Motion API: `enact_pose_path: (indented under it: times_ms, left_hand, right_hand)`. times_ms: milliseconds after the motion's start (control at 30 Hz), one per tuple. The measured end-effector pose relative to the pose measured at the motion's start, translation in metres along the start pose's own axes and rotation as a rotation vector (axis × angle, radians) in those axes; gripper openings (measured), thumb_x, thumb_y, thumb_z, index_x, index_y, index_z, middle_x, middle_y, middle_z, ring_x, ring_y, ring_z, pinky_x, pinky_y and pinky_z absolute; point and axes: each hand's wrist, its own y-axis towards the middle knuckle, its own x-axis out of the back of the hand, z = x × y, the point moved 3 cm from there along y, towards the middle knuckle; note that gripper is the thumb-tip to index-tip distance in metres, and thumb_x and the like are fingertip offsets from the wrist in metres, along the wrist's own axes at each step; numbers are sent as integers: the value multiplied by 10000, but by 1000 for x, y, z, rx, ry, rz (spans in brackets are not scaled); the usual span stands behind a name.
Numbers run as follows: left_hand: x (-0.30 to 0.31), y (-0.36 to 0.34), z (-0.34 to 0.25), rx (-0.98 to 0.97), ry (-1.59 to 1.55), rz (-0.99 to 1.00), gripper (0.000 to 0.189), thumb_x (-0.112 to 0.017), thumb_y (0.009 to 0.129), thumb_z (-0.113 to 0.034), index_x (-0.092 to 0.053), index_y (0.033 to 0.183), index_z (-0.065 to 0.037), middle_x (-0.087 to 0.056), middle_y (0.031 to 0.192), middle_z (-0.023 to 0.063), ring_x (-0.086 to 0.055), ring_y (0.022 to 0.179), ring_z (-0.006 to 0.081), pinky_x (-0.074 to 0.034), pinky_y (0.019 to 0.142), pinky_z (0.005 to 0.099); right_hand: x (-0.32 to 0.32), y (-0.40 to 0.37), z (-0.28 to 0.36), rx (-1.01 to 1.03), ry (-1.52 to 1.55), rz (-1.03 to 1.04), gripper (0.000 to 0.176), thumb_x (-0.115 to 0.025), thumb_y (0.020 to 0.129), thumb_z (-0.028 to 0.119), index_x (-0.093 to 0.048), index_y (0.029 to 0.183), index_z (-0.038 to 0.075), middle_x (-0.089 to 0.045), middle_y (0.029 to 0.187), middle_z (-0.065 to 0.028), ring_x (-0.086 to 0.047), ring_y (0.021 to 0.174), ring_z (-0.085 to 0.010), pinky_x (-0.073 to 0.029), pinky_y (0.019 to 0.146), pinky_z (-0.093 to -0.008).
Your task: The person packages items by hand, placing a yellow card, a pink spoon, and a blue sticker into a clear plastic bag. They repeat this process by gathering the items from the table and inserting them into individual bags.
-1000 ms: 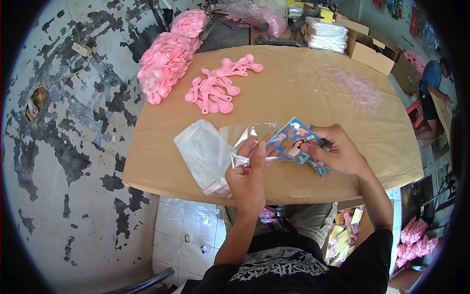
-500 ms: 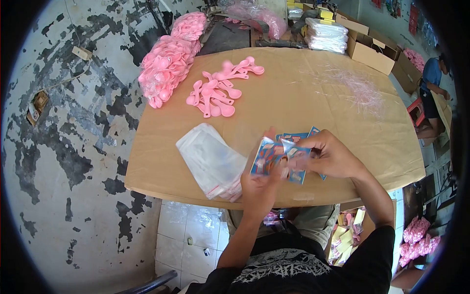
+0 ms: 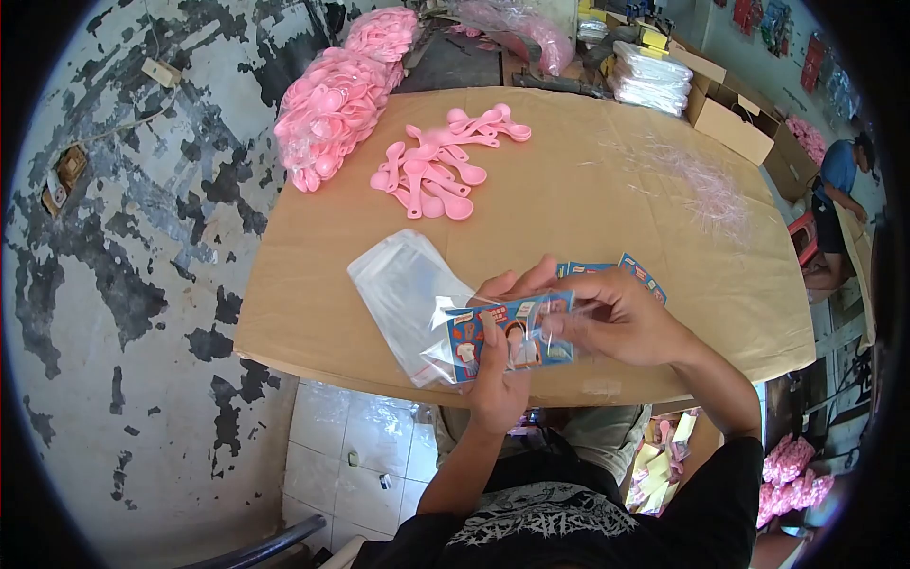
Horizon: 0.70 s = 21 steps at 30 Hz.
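Observation:
My left hand point(image 3: 497, 384) grips a clear plastic bag point(image 3: 439, 353) with a blue printed card point(image 3: 470, 334) inside it, thumb across the front. At the right end of the bag, my right hand point(image 3: 630, 318) is closed with thumb and fingers together on the plastic; its fingertips are slightly blurred. More blue printed cards point(image 3: 646, 276) lie on the table just beyond my right hand, partly hidden by it. Left of my hands is a flat stack of clear plastic bags point(image 3: 403, 280). Farther off lies a loose pile of pink measuring spoons point(image 3: 445, 180).
Brown paper covers the table point(image 3: 313, 303). Large bags of pink spoons point(image 3: 332, 109) stand at its far left, shredded clear strands point(image 3: 711, 194) at the right. Behind are packed plastic bags point(image 3: 652, 78) and a cardboard box point(image 3: 730, 128). Another person point(image 3: 836, 185) sits at far right.
The blue card, previously upright in my left hand, now lies sideways within the clear bag. My right hand has stayed close to it, and my view has shifted slightly.

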Motion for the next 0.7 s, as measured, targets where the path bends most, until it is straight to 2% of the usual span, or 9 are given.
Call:
enact_pose_path:
  times_ms: [67, 100, 167, 267, 400, 500, 567, 600, 700]
  left_hand:
    - [5, 1, -3, 50, 7, 28, 455, -354, 1011, -310, -307, 1396, -73, -379, 1413, 283, -378, 1330, 386, -303, 1096, 501]
    - [6, 2, -3, 2, 46, 42, 445, -368, 1007, -294, -312, 1389, -71, -390, 1404, 282, -383, 1327, 385, -305, 1097, 500]
    - [6, 3, -2, -94, 127, 74, 428, -397, 999, -263, -322, 1373, -69, -411, 1387, 278, -394, 1321, 383, -311, 1097, 498]
    - [13, 3, 1, -184, 33, 103, 352, -439, 980, -199, -366, 1300, -71, -444, 1365, 262, -394, 1324, 369, -322, 1095, 492]
    - [17, 3, 1, -159, 91, 65, 363, -622, 882, -133, -411, 1174, -90, -500, 1306, 233, -402, 1317, 370, -321, 1090, 502]
    - [10, 1, 1, -215, 105, 87, 467, -738, 781, -32, -424, 1122, -95, -539, 1244, 219, -430, 1295, 364, -309, 1089, 507]
    - [21, -5, 1, -279, 81, 82, 545, -773, 740, -24, -412, 1141, -103, -549, 1226, 200, -434, 1292, 366, -312, 1090, 507]
    - [22, -6, -9, -281, -26, 3, 542, -770, 738, -29, -408, 1134, -104, -556, 1212, 184, -444, 1284, 366, -313, 1092, 508]
    - [21, -1, -41, -287, 206, -145, 557, -790, 721, -50, -402, 1117, -101, -561, 1203, 181, -455, 1274, 364, -320, 1090, 508]
  right_hand:
    - [-1, 2, 7, -112, -26, 27, 183, -625, 912, 79, -627, 1059, -31, -659, 849, -34, -582, 754, -42, -491, 695, -217]
    - [-1, 3, 9, -167, -39, 41, 186, -630, 907, 73, -625, 1061, -32, -660, 853, -36, -584, 759, -43, -491, 703, -216]
    - [1, 6, -1, -133, -79, 22, 164, -632, 899, 61, -629, 1036, -29, -658, 837, -38, -589, 756, -47, -495, 706, -222]
    - [-4, 7, -2, -63, -16, 2, 120, -678, 864, 50, -638, 966, 0, -650, 846, -22, -575, 736, -40, -462, 652, -209]
    - [-9, 8, 8, -150, -104, 11, 114, -723, 827, 46, -616, 862, 31, -628, 810, 1, -563, 729, -42, -427, 620, -194]
    - [-12, 9, 3, -1, -176, 105, 172, -620, 890, 58, -620, 1045, -16, -641, 919, -48, -593, 843, -63, -496, 697, -242]
    - [-8, 10, 4, -81, 63, 87, 185, -611, 903, 85, -624, 1059, -13, -644, 918, -47, -602, 821, -75, -493, 670, -242]
    - [-7, 11, 7, -120, 183, 77, 192, -606, 909, 99, -626, 1065, -11, -645, 918, -46, -606, 810, -81, -491, 656, -243]
    - [-6, 19, 25, -115, 90, 69, 190, -558, 935, 150, -629, 1014, -7, -638, 858, -28, -606, 760, -90, -480, 632, -241]
